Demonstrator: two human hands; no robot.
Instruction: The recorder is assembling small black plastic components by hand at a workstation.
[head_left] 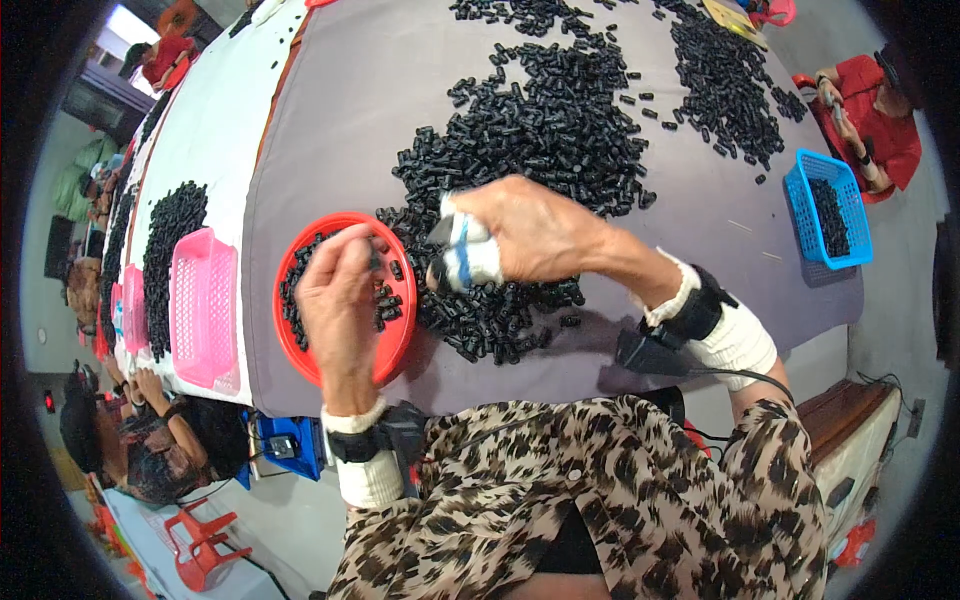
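My left hand [340, 285] is over a round red basin [284, 318], its fingers curled together and slightly blurred. Whatever they may hold is hidden. Small black cylindrical plastic parts [388, 312] lie in the basin below it. To the right of the basin, my right hand [520, 232] is closed, with white wrapping and a blue band around its fingers. A small grey blade [441, 231] sticks out from its fingers. Close to its fingertips is a black part [436, 274]. Under and beyond this hand spreads a large heap of the same black parts [540, 130].
A blue basket [858, 215] stands at the right, near a person in red [870, 120]. Another heap of black parts [725, 90] lies far right. Pink baskets [203, 300] stand on the white-covered table to the left, where another person's hands [145, 388] show. A red stool [200, 545] stands lower left.
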